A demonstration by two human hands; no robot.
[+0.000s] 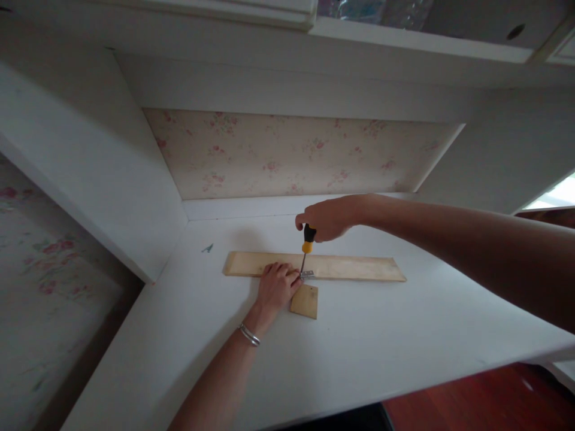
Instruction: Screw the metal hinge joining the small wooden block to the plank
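My right hand (330, 218) is wrapped around the black-and-yellow handle of a screwdriver (307, 245). The screwdriver stands nearly upright, its tip down at a small metal hinge (308, 275). That hinge sits at the near edge of a long, pale wooden board (354, 267) lying flat. My left hand (277, 286) bears down on the board just left of the hinge, fingers bent and gripping it; the fingertips beside the hinge are partly hidden. Close to my left thumb lies a small square piece of wood (305, 301), slightly apart from the board. Any screw under the tip is too small to make out.
Everything lies on a white desktop (381, 335) set in a recess. A small green mark or scrap (207, 248) is left of the board. A white side panel (103, 149) rises at left, a flowered back wall (278, 155) behind, and a shelf (417, 41) overhead.
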